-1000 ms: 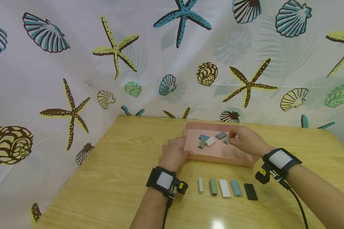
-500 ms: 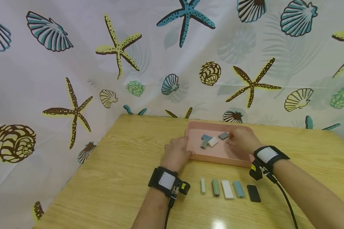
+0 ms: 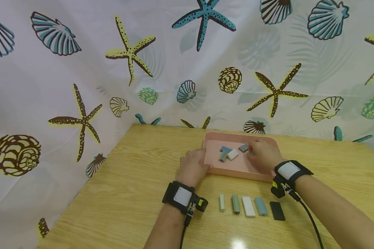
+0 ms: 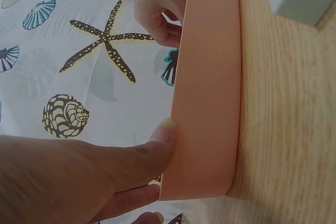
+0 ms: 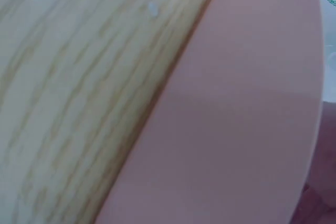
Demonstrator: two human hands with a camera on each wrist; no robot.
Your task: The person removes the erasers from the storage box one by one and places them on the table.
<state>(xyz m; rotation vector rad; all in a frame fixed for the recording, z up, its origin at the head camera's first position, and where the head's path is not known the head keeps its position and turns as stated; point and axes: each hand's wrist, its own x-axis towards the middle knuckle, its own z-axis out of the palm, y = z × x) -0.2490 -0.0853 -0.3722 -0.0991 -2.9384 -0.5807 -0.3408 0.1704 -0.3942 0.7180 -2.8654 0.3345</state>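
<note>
A shallow pink tray [image 3: 241, 174] stands on the table, and its front wall fills much of both wrist views. My left hand [image 3: 193, 167] holds its front left corner, the thumb [image 4: 164, 136] at the rim in the left wrist view. Inside the tray, my right hand [image 3: 264, 155] reaches down at the right with bent fingers. Its fingertips cover the spot where a small grey block lay, so any hold on that block is hidden. Beside them lies a dark grey block [image 3: 243, 148]. Further left are a white block [image 3: 232, 154] and two touching blue-grey blocks [image 3: 223, 156].
In front of the tray, a row on the wooden table [image 3: 127, 186] holds a pale green stick [image 3: 222, 202], a green block [image 3: 235, 204], a white block [image 3: 248, 206], a blue block [image 3: 261, 206] and a black block [image 3: 277, 211]. A patterned cloth [image 3: 162, 62] hangs behind.
My right hand has moved left and down over the small grey block, which is now hidden. The left hand stays at the tray's corner. The head view has shifted slightly.
</note>
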